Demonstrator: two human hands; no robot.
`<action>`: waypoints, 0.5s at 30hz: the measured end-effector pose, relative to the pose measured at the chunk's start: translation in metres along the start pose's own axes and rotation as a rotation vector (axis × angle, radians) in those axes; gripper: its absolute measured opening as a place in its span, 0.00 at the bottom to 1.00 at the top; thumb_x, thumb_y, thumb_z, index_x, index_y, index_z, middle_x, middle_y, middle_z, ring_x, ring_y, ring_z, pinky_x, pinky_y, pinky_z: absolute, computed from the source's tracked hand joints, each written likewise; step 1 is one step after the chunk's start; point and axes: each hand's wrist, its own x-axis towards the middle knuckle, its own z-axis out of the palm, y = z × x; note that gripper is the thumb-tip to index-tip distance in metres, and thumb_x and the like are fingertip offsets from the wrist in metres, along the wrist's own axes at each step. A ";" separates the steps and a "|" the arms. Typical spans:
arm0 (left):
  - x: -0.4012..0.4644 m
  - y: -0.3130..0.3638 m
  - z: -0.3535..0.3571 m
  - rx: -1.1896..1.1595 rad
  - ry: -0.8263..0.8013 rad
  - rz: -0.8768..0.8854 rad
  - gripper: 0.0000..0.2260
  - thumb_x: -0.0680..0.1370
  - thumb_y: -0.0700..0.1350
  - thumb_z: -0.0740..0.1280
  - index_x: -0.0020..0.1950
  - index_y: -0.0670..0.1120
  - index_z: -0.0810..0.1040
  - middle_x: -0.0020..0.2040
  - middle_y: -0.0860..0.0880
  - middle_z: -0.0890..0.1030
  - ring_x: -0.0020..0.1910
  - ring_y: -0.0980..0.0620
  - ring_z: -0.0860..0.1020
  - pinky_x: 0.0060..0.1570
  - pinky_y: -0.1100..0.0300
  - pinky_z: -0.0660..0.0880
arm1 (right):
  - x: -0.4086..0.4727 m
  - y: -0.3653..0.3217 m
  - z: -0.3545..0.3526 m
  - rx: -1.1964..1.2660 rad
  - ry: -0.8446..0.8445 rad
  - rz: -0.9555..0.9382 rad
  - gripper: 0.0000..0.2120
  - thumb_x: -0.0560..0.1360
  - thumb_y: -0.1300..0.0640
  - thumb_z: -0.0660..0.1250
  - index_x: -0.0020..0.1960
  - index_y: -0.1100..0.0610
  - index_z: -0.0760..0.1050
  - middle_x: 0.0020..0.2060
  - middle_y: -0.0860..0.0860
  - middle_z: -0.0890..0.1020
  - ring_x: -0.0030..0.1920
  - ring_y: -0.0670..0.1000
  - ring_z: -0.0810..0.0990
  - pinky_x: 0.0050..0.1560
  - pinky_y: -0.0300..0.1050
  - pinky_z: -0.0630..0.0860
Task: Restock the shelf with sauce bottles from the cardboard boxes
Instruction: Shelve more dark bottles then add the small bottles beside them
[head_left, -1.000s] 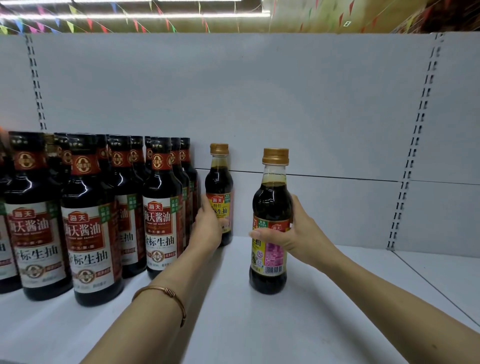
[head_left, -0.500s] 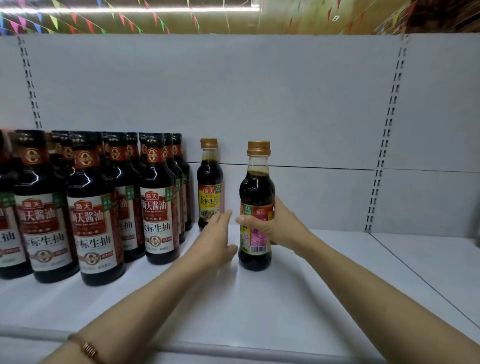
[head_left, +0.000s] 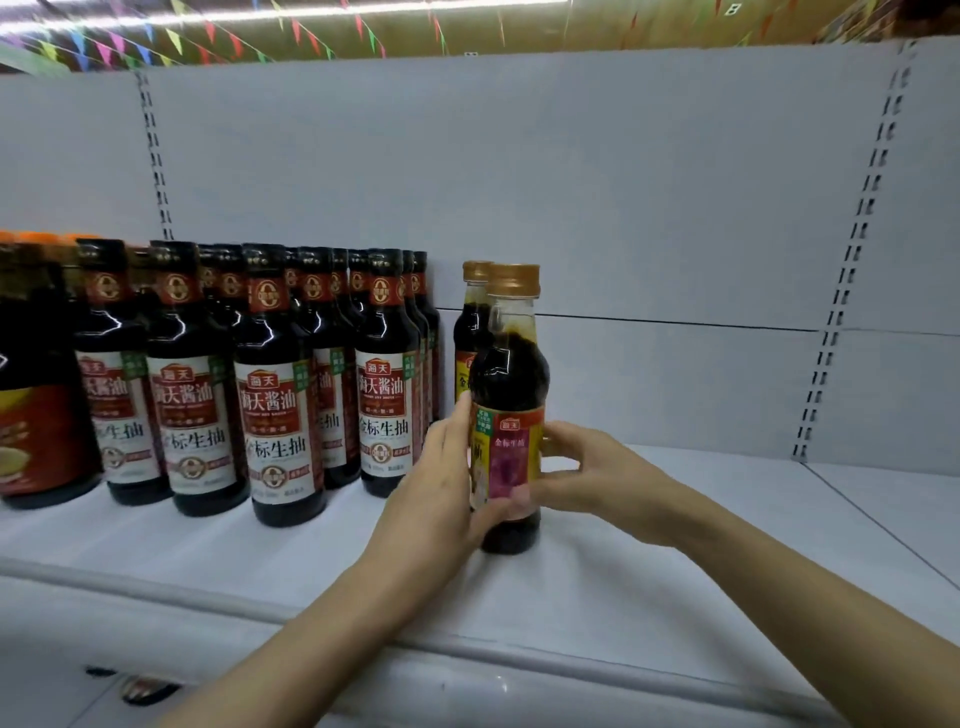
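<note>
Head view: left hand has joined right hand — both grips now clasp the gold-capped bottle; earlier only right.

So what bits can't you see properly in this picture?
Head view:
- Rear gold-capped bottle: mostly hidden by the front bottle.
- Front bottle's label: partly covered by the left hand and right hand, and blurred.
- Red-labelled jug: cut off by the left edge.
- Back rows of dark bottles: hidden by those in front.
- Cardboard boxes: out of view.
</note>
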 end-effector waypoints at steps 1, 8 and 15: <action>0.000 -0.003 -0.001 -0.013 0.001 -0.010 0.44 0.72 0.54 0.73 0.78 0.56 0.46 0.67 0.57 0.65 0.61 0.57 0.72 0.58 0.58 0.75 | -0.003 0.003 -0.002 -0.042 -0.044 0.002 0.24 0.66 0.51 0.79 0.61 0.47 0.79 0.57 0.45 0.82 0.59 0.48 0.80 0.63 0.51 0.75; 0.007 -0.012 -0.004 -0.131 -0.014 -0.017 0.30 0.73 0.39 0.73 0.65 0.66 0.65 0.56 0.63 0.76 0.49 0.66 0.77 0.47 0.77 0.71 | 0.009 0.021 0.012 -0.246 0.120 0.017 0.23 0.63 0.51 0.81 0.56 0.51 0.79 0.49 0.46 0.84 0.48 0.46 0.84 0.54 0.50 0.80; 0.013 -0.019 -0.006 0.015 0.006 -0.054 0.18 0.75 0.41 0.71 0.64 0.52 0.75 0.54 0.53 0.82 0.40 0.62 0.80 0.42 0.63 0.77 | 0.023 0.021 0.027 -0.185 0.194 0.023 0.35 0.64 0.54 0.81 0.66 0.52 0.69 0.54 0.48 0.81 0.52 0.45 0.81 0.49 0.37 0.78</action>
